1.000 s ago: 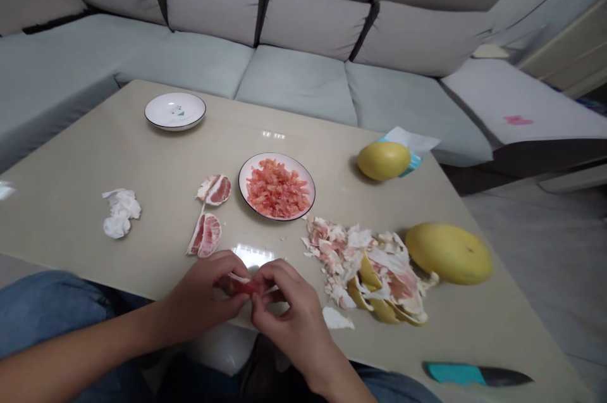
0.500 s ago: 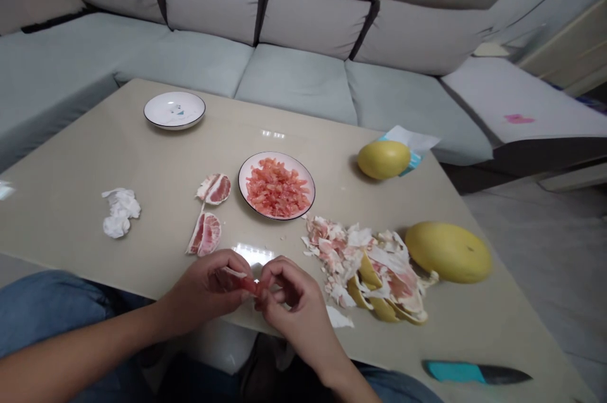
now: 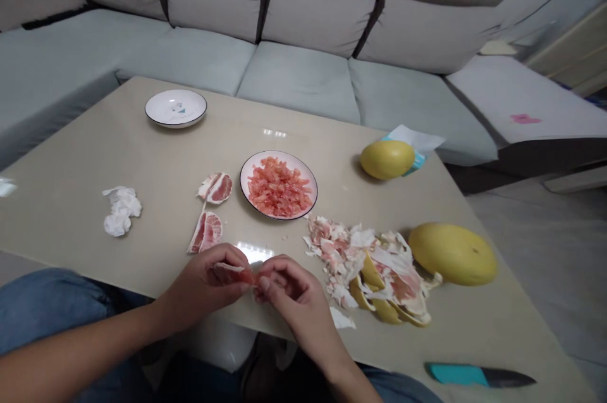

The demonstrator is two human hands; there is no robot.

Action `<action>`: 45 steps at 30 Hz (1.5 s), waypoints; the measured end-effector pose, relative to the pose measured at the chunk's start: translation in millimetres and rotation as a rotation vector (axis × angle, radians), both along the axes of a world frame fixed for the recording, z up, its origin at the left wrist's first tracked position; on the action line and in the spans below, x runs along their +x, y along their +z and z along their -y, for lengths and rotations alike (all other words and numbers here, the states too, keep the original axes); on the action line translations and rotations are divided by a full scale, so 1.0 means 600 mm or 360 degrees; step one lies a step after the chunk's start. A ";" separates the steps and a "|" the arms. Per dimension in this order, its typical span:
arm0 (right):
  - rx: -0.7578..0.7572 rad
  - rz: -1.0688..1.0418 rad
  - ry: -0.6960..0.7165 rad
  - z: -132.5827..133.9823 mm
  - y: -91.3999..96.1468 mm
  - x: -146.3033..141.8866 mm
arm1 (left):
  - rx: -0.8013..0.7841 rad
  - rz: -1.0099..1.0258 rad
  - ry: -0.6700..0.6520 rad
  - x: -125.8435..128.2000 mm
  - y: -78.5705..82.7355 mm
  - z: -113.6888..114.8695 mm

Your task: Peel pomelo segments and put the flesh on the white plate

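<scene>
Close to the table's near edge, my left hand (image 3: 211, 283) is closed round a pomelo segment (image 3: 244, 275), whose pink flesh and pale membrane show between the fingers. My right hand (image 3: 294, 295) pinches the segment's other end, thumb against fingertips. Just beyond my left hand lie pomelo wedges (image 3: 208, 231) with white membrane. A white dark-rimmed plate (image 3: 310, 205) beyond both hands bears a heap of peeled pink pomelo flesh (image 3: 279, 188). Right of my right hand spreads a pile of rind and membrane scraps (image 3: 374, 270).
A knife with a teal handle (image 3: 458, 374) lies at the near right. Two whole yellow pomelos, one large (image 3: 453, 254) and one smaller (image 3: 387, 159) by a tissue pack (image 3: 417, 143), sit on the right. Crumpled tissue (image 3: 122, 210) and another plate (image 3: 175, 109) are on the left.
My hands have drawn slightly apart at the fingertips, with the pomelo segment still between them. The whole view has shifted a little; the things on the table stay in place.
</scene>
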State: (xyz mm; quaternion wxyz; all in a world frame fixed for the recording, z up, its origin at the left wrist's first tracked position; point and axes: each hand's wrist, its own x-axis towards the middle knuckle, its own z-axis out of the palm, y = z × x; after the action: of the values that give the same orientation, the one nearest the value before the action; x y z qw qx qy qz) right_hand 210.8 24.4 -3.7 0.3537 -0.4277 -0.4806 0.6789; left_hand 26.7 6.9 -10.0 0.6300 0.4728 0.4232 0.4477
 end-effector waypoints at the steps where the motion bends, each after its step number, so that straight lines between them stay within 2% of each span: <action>1: -0.0070 -0.0062 -0.0008 -0.001 -0.002 0.000 | -0.0016 0.0018 0.0014 0.000 0.001 0.000; 7: -0.0290 -0.0255 -0.0191 -0.005 -0.013 0.001 | -0.0020 0.0027 0.0098 -0.001 0.003 0.003; 14: -0.0403 -0.0364 -0.0143 -0.012 -0.012 0.006 | -0.0179 0.0088 0.0107 -0.003 0.006 -0.004; 18: -0.0426 -0.0325 -0.0145 -0.016 -0.013 0.005 | -0.0455 0.0179 0.0005 -0.007 0.009 -0.004; 23: -0.0412 -0.0281 -0.0150 -0.015 -0.011 0.006 | -0.0651 0.0259 -0.0158 -0.007 0.012 -0.006; 27: -0.0347 -0.0153 -0.0014 -0.012 -0.007 0.003 | -0.0873 0.0280 -0.0266 -0.002 0.004 -0.007; 31: -0.0201 -0.0073 0.0184 -0.006 -0.005 -0.002 | -0.0907 0.0289 -0.0471 0.000 -0.005 -0.004; 35: -0.0080 0.0023 0.0103 -0.001 -0.004 -0.003 | -0.0978 0.0369 -0.0453 -0.003 -0.003 -0.002; 39: 0.0367 0.0311 -0.0121 0.003 0.001 -0.001 | -0.0959 0.0494 -0.0324 -0.004 0.002 -0.004; 42: 0.0707 0.0450 -0.0120 0.006 0.003 -0.003 | -0.0968 0.0507 -0.0242 -0.003 0.000 -0.005; 45: 0.0934 0.0535 -0.0103 0.010 0.001 -0.005 | -0.1017 0.0502 -0.0211 -0.001 -0.004 -0.004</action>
State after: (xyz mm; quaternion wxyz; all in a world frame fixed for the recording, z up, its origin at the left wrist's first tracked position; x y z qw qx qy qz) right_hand 207.8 18.4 -3.0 0.3989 -0.4286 -0.6934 0.4199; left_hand 25.8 9.4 -12.4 0.8312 0.2035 0.4078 0.3183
